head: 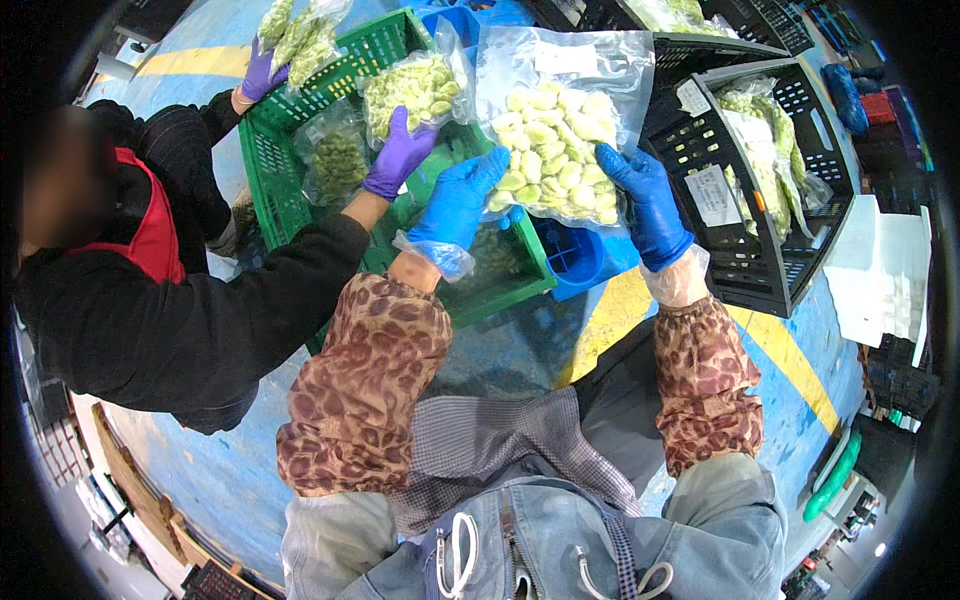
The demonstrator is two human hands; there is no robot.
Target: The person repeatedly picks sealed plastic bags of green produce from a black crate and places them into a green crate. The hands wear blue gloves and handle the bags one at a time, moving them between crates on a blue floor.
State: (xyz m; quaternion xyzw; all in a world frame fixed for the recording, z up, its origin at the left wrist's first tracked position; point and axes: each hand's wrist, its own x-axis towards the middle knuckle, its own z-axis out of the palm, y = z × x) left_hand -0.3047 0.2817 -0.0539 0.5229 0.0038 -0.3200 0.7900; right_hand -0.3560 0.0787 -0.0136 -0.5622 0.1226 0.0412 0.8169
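A clear plastic bag of pale green beans [559, 142] is held up between my two blue-gloved hands. My left hand [461, 195] grips its lower left edge, thumb on the front. The right edge is pinched by my right hand [645, 202], with the fingers behind the bag. A label sits near the bag's top. Below and to the left stands a green plastic crate [487, 304] with bags of beans in it, partly hidden by my left arm. Over this crate, a co-worker's purple-gloved hand [401, 157] holds another bag of beans [412, 94].
The co-worker's other gloved hand [262, 71] holds more bags [307, 45] at the upper left. A black crate [784, 277] with filled bags stands tilted at the right. Behind my bag is a blue plastic container [581, 259]. White foam-like pieces [877, 270] lie farther right.
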